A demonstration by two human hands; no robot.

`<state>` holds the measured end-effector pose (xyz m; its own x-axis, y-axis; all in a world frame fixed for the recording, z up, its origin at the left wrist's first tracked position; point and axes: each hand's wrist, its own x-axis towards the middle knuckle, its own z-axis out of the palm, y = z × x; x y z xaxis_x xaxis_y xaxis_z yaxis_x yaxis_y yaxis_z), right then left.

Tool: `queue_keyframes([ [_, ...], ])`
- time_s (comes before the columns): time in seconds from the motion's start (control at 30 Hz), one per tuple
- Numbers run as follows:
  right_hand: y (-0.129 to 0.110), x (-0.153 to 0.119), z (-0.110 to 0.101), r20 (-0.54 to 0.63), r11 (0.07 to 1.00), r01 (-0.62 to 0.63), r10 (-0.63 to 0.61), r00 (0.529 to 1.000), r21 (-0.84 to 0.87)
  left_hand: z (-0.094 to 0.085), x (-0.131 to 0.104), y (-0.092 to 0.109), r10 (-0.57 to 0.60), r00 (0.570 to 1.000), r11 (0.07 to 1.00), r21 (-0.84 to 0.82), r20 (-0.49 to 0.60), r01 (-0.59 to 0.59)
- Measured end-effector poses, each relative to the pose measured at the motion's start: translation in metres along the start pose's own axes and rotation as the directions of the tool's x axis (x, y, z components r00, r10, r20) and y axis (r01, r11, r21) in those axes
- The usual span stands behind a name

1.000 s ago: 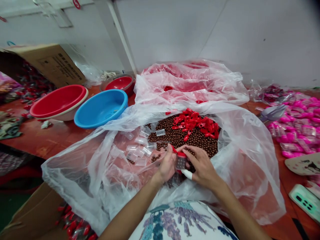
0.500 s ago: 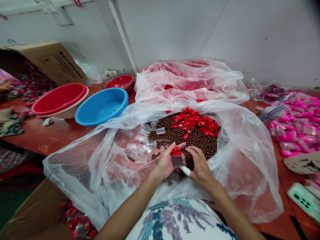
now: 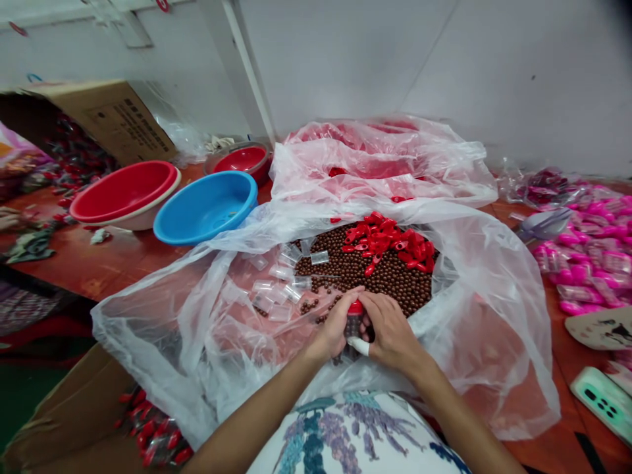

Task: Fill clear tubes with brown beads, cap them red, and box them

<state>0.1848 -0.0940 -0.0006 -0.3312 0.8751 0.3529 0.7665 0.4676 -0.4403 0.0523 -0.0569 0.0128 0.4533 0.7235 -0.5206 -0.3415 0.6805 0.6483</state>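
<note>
A red-brown table (image 3: 99, 270) stands against a white wall. At the left sit a red basin (image 3: 123, 193) and a blue basin (image 3: 205, 205). In the middle, a clear plastic bag (image 3: 197, 309) lies open around brown beads (image 3: 375, 273) and red caps (image 3: 390, 240). Both forearms reach forward over it. The left hand (image 3: 336, 326) and right hand (image 3: 392, 329) meet, fingers curled around a small clear tube (image 3: 353, 322) with a red cap, held upright just above the beads. Pink packets (image 3: 592, 250) lie at the right.

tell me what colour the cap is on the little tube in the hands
Red: the cap tops the small clear tube held between both hands, seen in the head view.
</note>
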Motion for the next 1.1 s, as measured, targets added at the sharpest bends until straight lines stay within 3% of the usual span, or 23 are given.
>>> queue_keyframes([
  [0.27,-0.001,0.002,-0.006,0.042,0.999,0.047,-0.048,0.998,0.015,0.0,-0.003,-0.013,0.023,0.999,0.996,0.091,-0.033,-0.02],
  [0.37,-0.001,-0.001,-0.009,0.045,0.999,0.032,-0.033,0.998,0.027,-0.009,-0.001,-0.005,0.123,0.992,0.927,0.357,-0.007,-0.113],
  [0.47,-0.001,-0.004,-0.015,0.148,0.997,0.042,-0.051,0.988,0.063,-0.028,0.011,0.022,0.343,0.935,0.64,0.706,0.09,-0.303],
  [0.53,-0.001,-0.003,-0.02,0.255,0.992,0.069,-0.095,0.962,0.108,-0.045,0.026,0.046,0.514,0.851,0.412,0.841,0.103,-0.351],
  [0.6,0.002,0.0,-0.023,0.316,0.99,0.055,-0.095,0.944,0.132,-0.062,0.044,0.07,0.635,0.76,0.173,0.933,0.14,-0.317],
  [0.63,0.005,0.003,-0.024,0.325,0.992,0.026,-0.066,0.943,0.126,-0.07,0.053,0.08,0.658,0.739,0.094,0.958,0.144,-0.27],
  [0.7,0.016,0.01,-0.022,0.303,0.995,-0.058,0.031,0.953,0.082,-0.083,0.067,0.093,0.628,0.762,0.013,0.977,0.156,-0.211],
  [0.8,0.04,0.025,-0.016,0.193,0.985,-0.17,0.172,0.966,-0.03,-0.093,0.077,0.099,0.559,0.809,0.002,0.975,0.184,-0.224],
  [0.9,0.064,0.044,-0.01,0.085,0.964,-0.208,0.224,0.971,-0.167,-0.092,0.078,0.091,0.5,0.835,0.022,0.961,0.229,-0.276],
  [1.1,0.081,0.069,-0.004,0.15,0.933,-0.213,0.264,0.953,-0.289,-0.078,0.087,0.07,0.436,0.86,0.125,0.929,0.265,-0.349],
])
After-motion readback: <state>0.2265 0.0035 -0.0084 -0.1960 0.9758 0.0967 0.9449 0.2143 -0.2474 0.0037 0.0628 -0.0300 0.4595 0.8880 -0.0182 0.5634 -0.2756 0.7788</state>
